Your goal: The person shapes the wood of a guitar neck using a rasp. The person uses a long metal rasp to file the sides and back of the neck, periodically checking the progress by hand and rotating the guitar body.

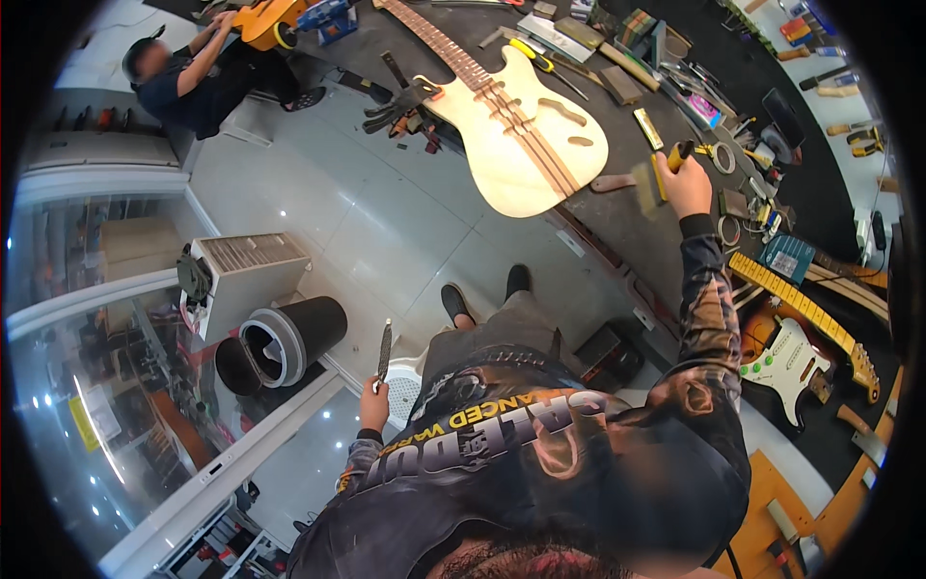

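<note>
My right hand reaches out over the dark workbench and grips a paintbrush with a yellow handle, its bristles pointing left and blurred. Just left of the brush lies an unfinished pale wooden guitar body with darker centre stripes and a long neck. My left hand hangs low by my side, closed around a long thin metal file that points up. My dark printed shirt fills the lower middle.
Many hand tools clutter the bench at the right. A white electric guitar lies at lower right. A black bin and a white box unit stand on the tiled floor. Another person works at upper left.
</note>
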The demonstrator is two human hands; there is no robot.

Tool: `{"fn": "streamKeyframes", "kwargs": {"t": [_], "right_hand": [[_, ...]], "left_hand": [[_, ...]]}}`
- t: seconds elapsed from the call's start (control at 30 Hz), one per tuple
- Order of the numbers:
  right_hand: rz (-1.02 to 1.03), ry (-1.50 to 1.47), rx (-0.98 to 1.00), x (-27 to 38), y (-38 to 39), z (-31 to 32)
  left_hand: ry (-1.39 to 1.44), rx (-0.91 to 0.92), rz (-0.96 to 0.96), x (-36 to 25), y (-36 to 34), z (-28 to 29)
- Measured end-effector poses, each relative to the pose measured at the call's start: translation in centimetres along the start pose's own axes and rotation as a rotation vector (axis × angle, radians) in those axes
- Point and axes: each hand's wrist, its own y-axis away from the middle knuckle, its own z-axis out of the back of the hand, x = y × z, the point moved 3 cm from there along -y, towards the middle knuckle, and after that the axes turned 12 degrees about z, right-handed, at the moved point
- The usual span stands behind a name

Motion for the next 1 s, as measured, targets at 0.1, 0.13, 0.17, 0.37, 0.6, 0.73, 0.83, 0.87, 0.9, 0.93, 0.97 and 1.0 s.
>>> {"fn": "streamKeyframes", "kwargs": {"t": [0.1,0.13,0.17,0.37,0.6,0.73,0.83,0.87,0.9,0.93,0.97,1.0], "right_hand": [[-0.021,-0.352,-0.209,4.9,-0.1,0.7],[-0.067,-0.416,-0.155,7.9,-0.2,0.4],[0.003,-0.563,-0.276,11.0,0.1,-0.5],[0.466,-0.762,0.172,28.8,7.3,-11.3],[0.510,-0.660,-0.167,24.9,2.0,-9.6],[0.491,-0.354,0.048,24.6,0.7,-12.0],[0.953,-0.558,0.078,29.4,4.0,-13.6],[0.959,-0.567,0.082,31.4,4.3,-11.9],[0.937,-0.604,0.488,33.5,4.0,-9.2],[0.875,-0.621,0.889,34.2,4.1,-7.9],[0.864,-0.622,0.879,33.7,3.4,-8.9],[0.928,-0.578,0.488,32.9,1.7,-10.3]], "left_hand": [[0.014,0.006,-0.018,-3.7,0.9,-0.5],[0.021,-0.016,-0.080,-3.9,0.9,-0.8],[0.023,-0.012,-0.108,-4.7,0.9,-1.1],[-0.078,-0.039,-0.266,-12.5,4.5,-0.8],[0.022,-0.009,-0.148,-9.9,5.6,-0.9],[-0.139,-0.075,-0.212,-8.2,5.3,-0.7],[-0.204,-0.079,-0.215,-7.2,4.7,-0.2],[-0.202,-0.083,-0.206,-6.7,4.5,-0.2],[-0.160,-0.076,-0.155,-5.9,4.3,-0.5],[-0.129,-0.066,-0.115,-6.0,4.0,-0.5],[-0.137,-0.065,-0.127,-7.1,3.8,-0.2],[-0.154,-0.061,-0.141,-8.4,4.0,0.1]]}}
